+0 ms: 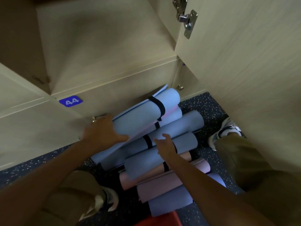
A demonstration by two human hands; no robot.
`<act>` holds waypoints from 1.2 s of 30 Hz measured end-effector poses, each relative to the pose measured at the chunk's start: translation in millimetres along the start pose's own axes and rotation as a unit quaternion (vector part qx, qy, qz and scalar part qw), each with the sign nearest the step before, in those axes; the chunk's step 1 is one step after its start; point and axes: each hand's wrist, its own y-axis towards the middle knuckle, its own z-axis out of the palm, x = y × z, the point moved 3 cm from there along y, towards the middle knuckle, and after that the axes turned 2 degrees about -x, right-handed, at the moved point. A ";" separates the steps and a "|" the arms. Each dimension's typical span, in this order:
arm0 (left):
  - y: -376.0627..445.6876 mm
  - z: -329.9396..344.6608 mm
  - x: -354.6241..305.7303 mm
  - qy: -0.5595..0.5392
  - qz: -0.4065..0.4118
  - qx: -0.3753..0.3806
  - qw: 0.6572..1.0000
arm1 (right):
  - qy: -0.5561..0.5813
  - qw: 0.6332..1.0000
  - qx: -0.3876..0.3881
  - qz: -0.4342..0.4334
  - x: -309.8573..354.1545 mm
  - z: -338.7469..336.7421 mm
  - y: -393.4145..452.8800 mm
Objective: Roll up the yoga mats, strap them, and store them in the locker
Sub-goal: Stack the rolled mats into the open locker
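While my left hand [101, 131] grips the near end of the top blue mat [143, 111], my right hand [164, 144] rests open on the stacked mats [156, 159] on the floor before the open locker [104, 46]. Lifting by one end, I risk the pile rolling apart.

lower mats [162, 190] overlapped, red object [156, 220] cropped

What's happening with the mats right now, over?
Left hand grips top blue mat, already strapped. Right hand open, resting on the mat pile. Open locker above, its doorway unblocked.
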 end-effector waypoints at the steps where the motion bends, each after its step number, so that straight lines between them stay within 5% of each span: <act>1: -11.3 -11.1 6.5 -0.010 -0.014 -0.001 1.000 | 0.013 1.000 0.000 0.016 1.6 8.5 5.6; 8: -69.7 -64.5 56.3 0.123 -0.055 -0.045 0.990 | 0.165 0.984 0.017 0.066 35.2 58.6 26.4; 16: -66.2 -72.6 85.6 0.209 0.017 -0.141 0.968 | 0.217 0.971 0.017 0.102 41.6 95.4 53.7; 27: -63.6 -77.2 89.1 0.181 -0.004 -0.132 0.974 | 0.268 0.957 0.003 0.113 31.7 88.8 51.3; 36: -89.7 -86.4 78.3 0.079 -0.053 -0.071 0.993 | 0.222 0.975 -0.004 0.031 48.4 42.1 -43.8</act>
